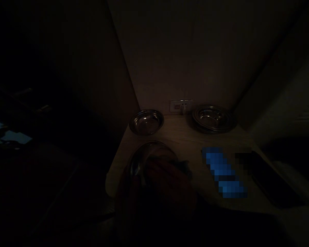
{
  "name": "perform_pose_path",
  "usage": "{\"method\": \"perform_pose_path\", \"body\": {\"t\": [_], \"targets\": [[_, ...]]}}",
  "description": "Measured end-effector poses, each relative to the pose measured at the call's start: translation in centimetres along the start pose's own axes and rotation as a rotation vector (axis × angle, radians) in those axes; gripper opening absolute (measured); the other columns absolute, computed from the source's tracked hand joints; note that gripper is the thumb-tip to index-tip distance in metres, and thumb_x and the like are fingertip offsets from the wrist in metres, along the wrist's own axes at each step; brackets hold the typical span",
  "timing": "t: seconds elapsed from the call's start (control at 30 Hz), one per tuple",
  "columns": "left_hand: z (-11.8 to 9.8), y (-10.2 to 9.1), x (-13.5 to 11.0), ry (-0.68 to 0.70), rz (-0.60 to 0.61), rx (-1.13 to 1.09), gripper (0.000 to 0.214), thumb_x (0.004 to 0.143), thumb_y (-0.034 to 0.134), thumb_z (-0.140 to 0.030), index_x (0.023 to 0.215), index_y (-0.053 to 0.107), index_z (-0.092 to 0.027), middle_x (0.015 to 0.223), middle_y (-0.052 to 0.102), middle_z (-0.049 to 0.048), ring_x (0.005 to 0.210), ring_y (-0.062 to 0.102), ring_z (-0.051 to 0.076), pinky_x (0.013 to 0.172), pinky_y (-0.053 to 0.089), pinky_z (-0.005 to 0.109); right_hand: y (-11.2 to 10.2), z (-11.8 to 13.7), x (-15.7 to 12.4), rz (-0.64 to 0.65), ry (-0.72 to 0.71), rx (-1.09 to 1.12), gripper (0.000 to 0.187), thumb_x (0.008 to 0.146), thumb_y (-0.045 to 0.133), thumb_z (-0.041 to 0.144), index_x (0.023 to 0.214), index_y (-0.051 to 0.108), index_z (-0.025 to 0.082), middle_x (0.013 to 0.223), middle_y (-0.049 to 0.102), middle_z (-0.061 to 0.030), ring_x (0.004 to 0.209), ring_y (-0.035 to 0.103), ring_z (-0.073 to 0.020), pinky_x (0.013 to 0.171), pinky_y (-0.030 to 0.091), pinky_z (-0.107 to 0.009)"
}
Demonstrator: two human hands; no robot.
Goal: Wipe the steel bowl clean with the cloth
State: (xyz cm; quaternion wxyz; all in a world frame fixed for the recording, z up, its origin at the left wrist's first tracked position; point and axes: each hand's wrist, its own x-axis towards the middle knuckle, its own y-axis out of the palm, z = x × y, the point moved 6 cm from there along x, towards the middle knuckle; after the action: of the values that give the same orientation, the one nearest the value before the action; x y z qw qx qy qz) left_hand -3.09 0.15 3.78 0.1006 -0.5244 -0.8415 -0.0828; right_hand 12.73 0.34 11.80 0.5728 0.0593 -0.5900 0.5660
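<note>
The scene is very dark. A steel plate (pixel 146 156) is tilted toward me over the front of a small wooden table (pixel 190 137). My right hand (pixel 170 181) lies across the plate's inner face, closed on a dark cloth (pixel 183 167) that pokes out at its right side. My left hand (pixel 122 193) is a dim shape at the plate's lower left rim and appears to grip it. The fingers of both hands are hard to make out in the gloom.
A single steel plate (pixel 146 121) sits at the table's back left, and a stack of steel plates (pixel 213 119) at the back right. A wall socket (pixel 181 105) is between them. A blurred blue object (pixel 224 171) and a dark flat object (pixel 270 181) lie on the right.
</note>
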Motion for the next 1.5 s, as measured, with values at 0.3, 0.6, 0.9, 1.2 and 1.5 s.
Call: {"method": "perform_pose_path", "body": {"t": [0.3, 0.6, 0.9, 1.2, 1.5], "targets": [[-2.4, 2.0, 0.4, -0.030, 0.058, -0.019, 0.039, 0.088, 0.052, -0.037, 0.123, 0.054, -0.018, 0.128, 0.054, 0.0117, 0.115, 0.054, 0.024, 0.097, 0.043, 0.049, -0.1, 0.3, 0.0, -0.027, -0.002, -0.019, 0.029, 0.096, 0.040, 0.016, 0.109, 0.066, 0.012, 0.115, 0.067, -0.0064, 0.109, 0.061, -0.0205, 0.091, 0.054, -0.032], [-2.6, 1.7, 0.4, -0.014, 0.044, 0.049, 0.038, 0.089, 0.052, -0.036, 0.123, 0.053, -0.018, 0.129, 0.052, 0.0113, 0.113, 0.054, 0.023, 0.095, 0.044, 0.048, 0.1, -0.1, -0.3, -0.032, 0.006, -0.041, 0.029, 0.094, 0.041, 0.014, 0.112, 0.065, 0.013, 0.115, 0.067, -0.0068, 0.110, 0.060, -0.0202, 0.091, 0.054, -0.032], [-0.3, -0.3, 0.3, 0.000, 0.001, 0.149, 0.038, 0.084, 0.058, -0.038, 0.119, 0.059, -0.023, 0.125, 0.060, 0.0066, 0.127, 0.046, 0.028, 0.106, 0.038, 0.041, 0.0, 0.2, -0.5, -0.052, 0.013, -0.029, 0.031, 0.096, 0.039, 0.017, 0.110, 0.066, 0.015, 0.116, 0.067, -0.0041, 0.110, 0.060, -0.0181, 0.092, 0.053, -0.029], [-1.2, 0.8, 0.7, 0.070, 0.044, 0.130, 0.037, 0.082, 0.060, -0.043, 0.111, 0.062, -0.019, 0.126, 0.059, 0.0091, 0.129, 0.043, 0.028, 0.109, 0.033, 0.047, 0.1, 0.5, 0.5, -0.037, -0.026, 0.038, 0.029, 0.096, 0.040, 0.016, 0.109, 0.066, 0.013, 0.117, 0.066, -0.0058, 0.112, 0.059, -0.0189, 0.095, 0.052, -0.031], [-0.5, 0.0, 0.2, 0.079, 0.032, 0.136, 0.036, 0.086, 0.053, -0.043, 0.114, 0.060, -0.023, 0.130, 0.057, 0.0072, 0.129, 0.044, 0.028, 0.107, 0.037, 0.043, 1.4, 1.1, -4.9, -0.061, 0.341, 0.145, 0.031, 0.098, 0.038, 0.028, 0.115, 0.063, 0.023, 0.104, 0.071, -0.0038, 0.095, 0.067, -0.0162, 0.083, 0.058, -0.026]]}}
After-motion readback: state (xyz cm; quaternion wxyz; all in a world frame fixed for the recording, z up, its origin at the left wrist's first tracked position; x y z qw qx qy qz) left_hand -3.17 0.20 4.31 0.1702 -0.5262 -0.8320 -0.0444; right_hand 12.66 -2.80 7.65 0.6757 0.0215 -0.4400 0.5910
